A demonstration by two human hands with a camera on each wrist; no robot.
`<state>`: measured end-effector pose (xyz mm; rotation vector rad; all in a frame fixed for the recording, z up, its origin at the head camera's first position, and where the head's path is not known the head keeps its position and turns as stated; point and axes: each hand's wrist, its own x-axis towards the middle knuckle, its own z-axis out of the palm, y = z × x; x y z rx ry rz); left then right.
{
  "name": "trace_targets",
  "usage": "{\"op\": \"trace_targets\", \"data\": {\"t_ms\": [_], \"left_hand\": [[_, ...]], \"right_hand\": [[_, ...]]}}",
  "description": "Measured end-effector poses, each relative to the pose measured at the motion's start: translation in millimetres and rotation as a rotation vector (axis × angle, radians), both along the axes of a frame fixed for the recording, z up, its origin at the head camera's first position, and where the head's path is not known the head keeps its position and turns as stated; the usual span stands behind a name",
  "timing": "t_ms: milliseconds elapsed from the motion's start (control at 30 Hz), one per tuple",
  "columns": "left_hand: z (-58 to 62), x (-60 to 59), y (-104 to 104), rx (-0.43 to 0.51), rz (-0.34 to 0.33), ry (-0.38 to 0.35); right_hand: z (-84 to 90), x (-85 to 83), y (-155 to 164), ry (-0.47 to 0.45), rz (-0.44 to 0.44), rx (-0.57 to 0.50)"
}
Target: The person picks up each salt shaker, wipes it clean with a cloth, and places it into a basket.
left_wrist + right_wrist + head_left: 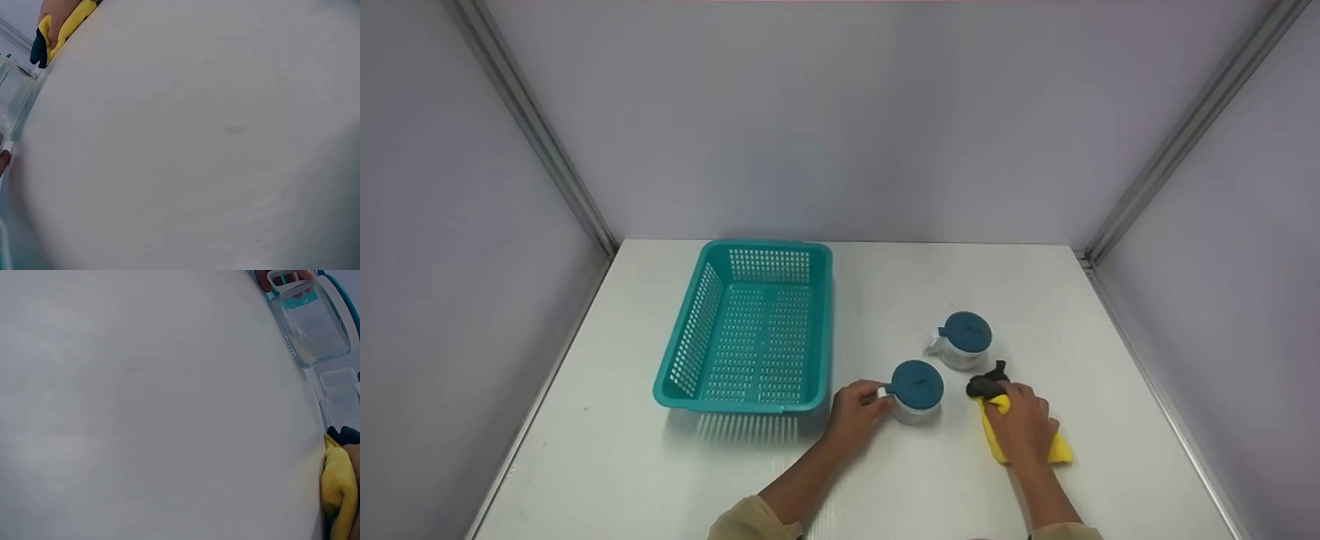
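The left hand (856, 415) pinches the handle of the nearer jar (917, 386), which stands upright on the worktop (600, 465), right of the basket (824, 337). The right hand (1025, 429) is clamped on a yellow-and-black cloth (1060, 451), fingers curled over it, near the second jar (967, 332), which stands farther back, untouched.

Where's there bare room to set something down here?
The white table looks bare left of the teal basket, behind the far jar, and right of the yellow cloth. It's crowded from the left hand, gripping the near jar, to the right hand, holding the cloth.
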<state>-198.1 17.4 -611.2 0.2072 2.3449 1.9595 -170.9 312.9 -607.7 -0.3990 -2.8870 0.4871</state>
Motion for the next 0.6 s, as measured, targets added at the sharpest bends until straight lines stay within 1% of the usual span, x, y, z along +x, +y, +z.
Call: {"op": "trace_targets", "data": {"t_ms": [133, 300, 500, 600], "left_hand": [[-0.9, 0.6, -0.2, 0.045, 0.027, -0.025], [-2.5, 0.7, 1.3, 0.068, 0.054, -0.052], [-2.0, 1.8, 3.2, 0.099, 0.071, -0.101], [-1.9, 2.1, 3.3, 0.103, 0.069, -0.100]], "right_hand": [[-0.6, 0.5, 0.0, 0.019, 0.006, 0.002], [-2.7, 0.3, 0.5, 0.026, 0.000, 0.009], [-4.6, 0.4, 0.4, 0.038, -0.005, 0.008], [-4.6, 0.6, 0.3, 0.035, -0.010, 0.007]]}}
